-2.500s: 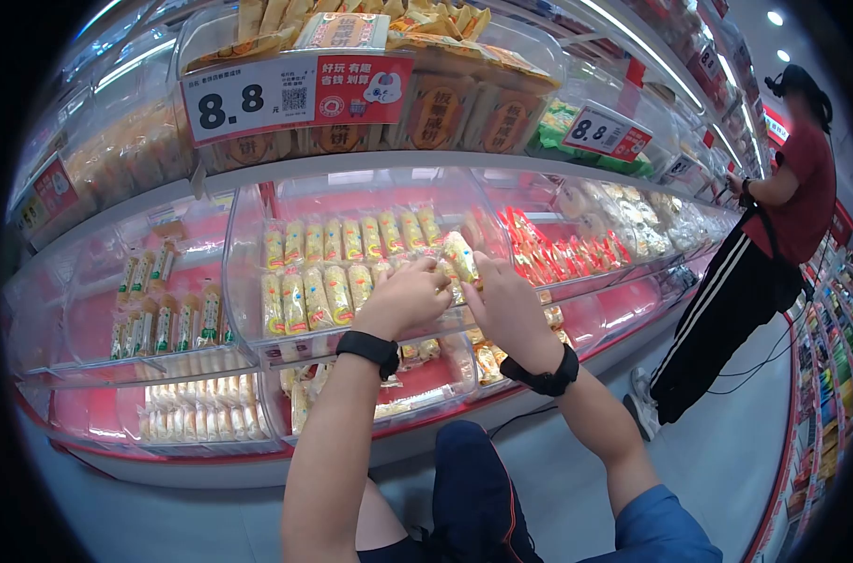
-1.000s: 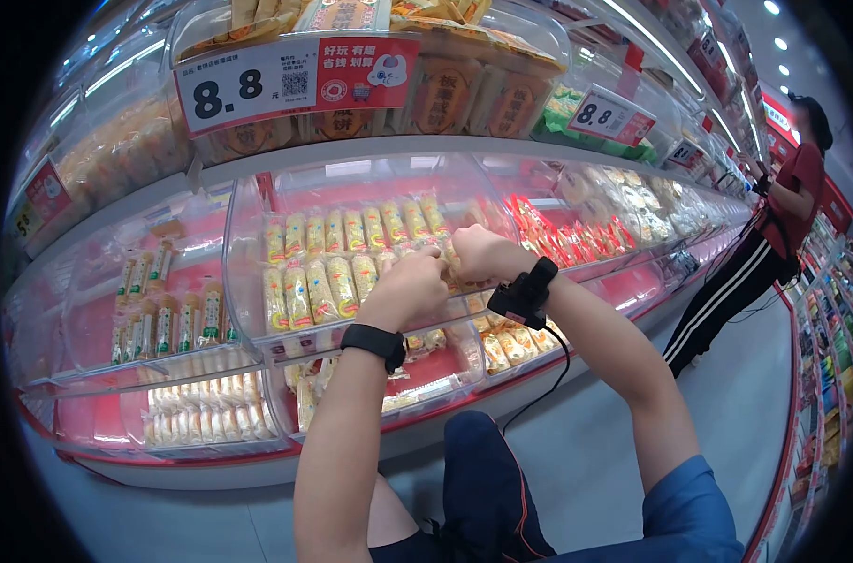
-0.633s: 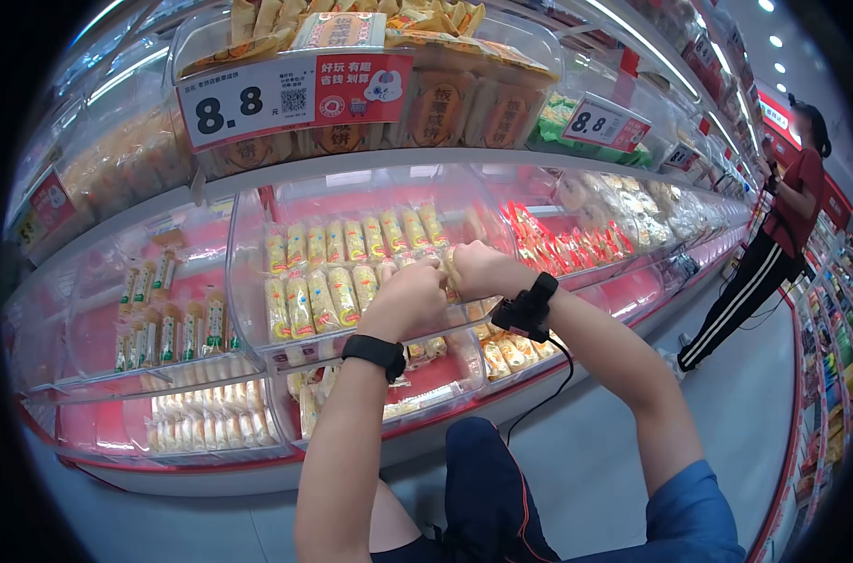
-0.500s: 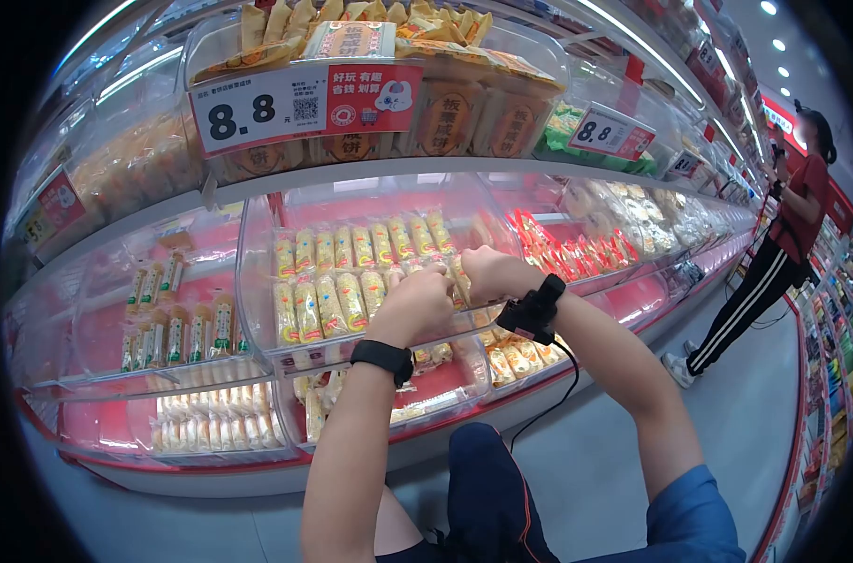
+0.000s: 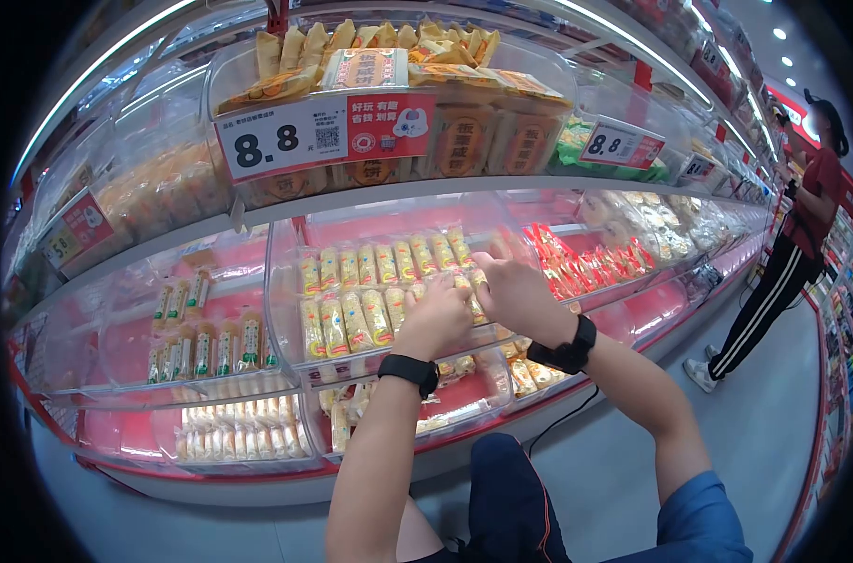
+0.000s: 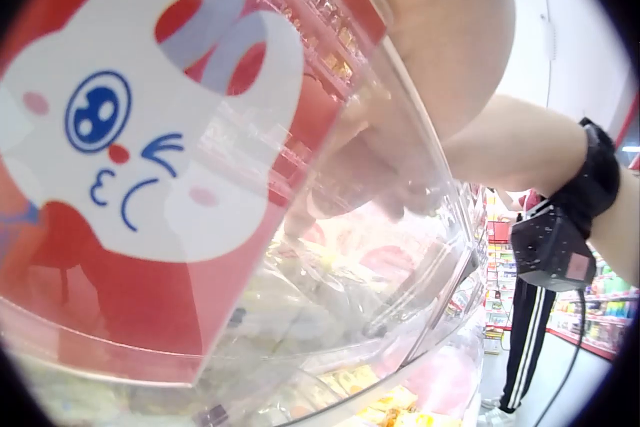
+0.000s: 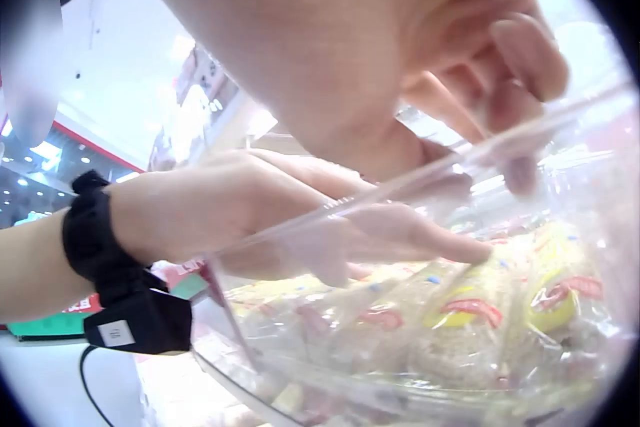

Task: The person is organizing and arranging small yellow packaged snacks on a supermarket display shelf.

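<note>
Two rows of clear-wrapped, pale yellow rolls lie in a clear plastic bin. In the head view my left hand is over the front row's right part. Its extended index finger touches a wrapped roll in the right wrist view. My right hand is just right of it, at the row's right end. The right wrist view shows the right hand above the rolls, fingers loosely bent, with nothing visible between them. The left wrist view has my left hand beside the bin wall, its fingertips blurred behind plastic.
Above the bin runs a white shelf edge with an 8.8 price card. Red-wrapped snacks fill the bin to the right, green-labelled packs the one to the left. A person in a red shirt stands in the aisle at right.
My right hand has turned at the wrist, and its fingers are less tightly bent than before. The left hand stays over the rolls. The head view has shifted, so the shelves appear lower and further right.
</note>
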A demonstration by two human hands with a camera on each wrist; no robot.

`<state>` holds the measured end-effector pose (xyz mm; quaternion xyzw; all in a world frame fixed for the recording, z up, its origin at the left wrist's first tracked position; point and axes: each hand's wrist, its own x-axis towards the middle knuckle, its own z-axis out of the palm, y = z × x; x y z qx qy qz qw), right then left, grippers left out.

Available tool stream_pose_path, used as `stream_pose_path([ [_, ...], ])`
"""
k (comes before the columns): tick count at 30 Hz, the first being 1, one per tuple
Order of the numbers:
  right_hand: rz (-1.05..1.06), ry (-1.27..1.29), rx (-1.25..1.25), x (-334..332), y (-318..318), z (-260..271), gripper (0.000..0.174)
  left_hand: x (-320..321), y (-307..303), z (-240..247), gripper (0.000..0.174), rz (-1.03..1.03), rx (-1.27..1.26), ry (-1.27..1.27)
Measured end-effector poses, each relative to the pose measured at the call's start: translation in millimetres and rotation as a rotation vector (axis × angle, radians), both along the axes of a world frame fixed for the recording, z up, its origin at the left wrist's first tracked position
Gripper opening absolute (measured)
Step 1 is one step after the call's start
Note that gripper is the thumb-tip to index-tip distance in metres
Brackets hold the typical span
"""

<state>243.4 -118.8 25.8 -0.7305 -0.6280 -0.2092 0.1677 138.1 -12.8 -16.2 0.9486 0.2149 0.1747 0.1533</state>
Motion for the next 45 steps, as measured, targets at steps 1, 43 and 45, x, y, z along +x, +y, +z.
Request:
stream_pose_path([
  [1, 0.135, 0.011, 0.062, -6, -12, 3, 0.023, -1, -1, 3, 0.035, -0.008, -0.022, 0.025],
  [43, -0.037, 0.196, -0.706, -20, 2, -128, 0.039, -5, 2, 4, 0.022, 0.032, 0.127, -0.537],
  [45, 0.048, 0.066, -0.499, -18, -17, -131, 0.045, -8, 1, 5, 0.021, 0.003, 0.130, -0.532],
])
